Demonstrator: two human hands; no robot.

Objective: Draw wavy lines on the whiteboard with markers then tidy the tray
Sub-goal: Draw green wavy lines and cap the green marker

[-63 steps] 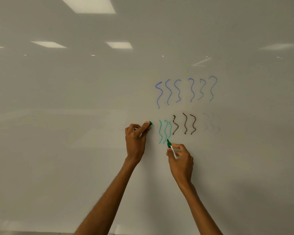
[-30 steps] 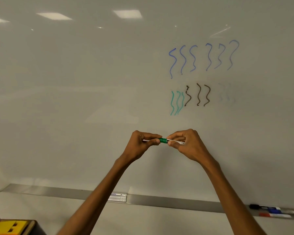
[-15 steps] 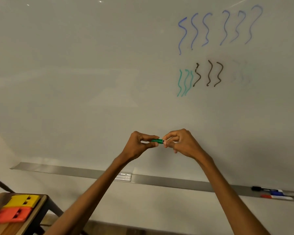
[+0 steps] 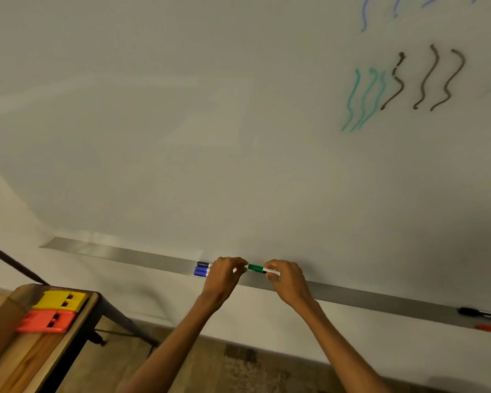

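**Green-capped white marker [image 4: 260, 269] held level above the long grey metal tray [image 4: 125, 255]**

The marker lies horizontal between my hands, just over the tray that runs under the white whiteboard [image 4: 182, 137]. My left hand [image 4: 224, 275] has a pinching grip on the cap end. My right hand [image 4: 285, 282] has its grip curled round the white barrel. I judge this two-handed hold seats the cap and matches the tray's line. Blue-capped markers [image 4: 201, 271] lie in the tray just beside my left hand. To my right the tray is bare up to a cluster of dark and red markers [image 4: 482, 317] at the far end. The tray's front lip is the edge to clear.
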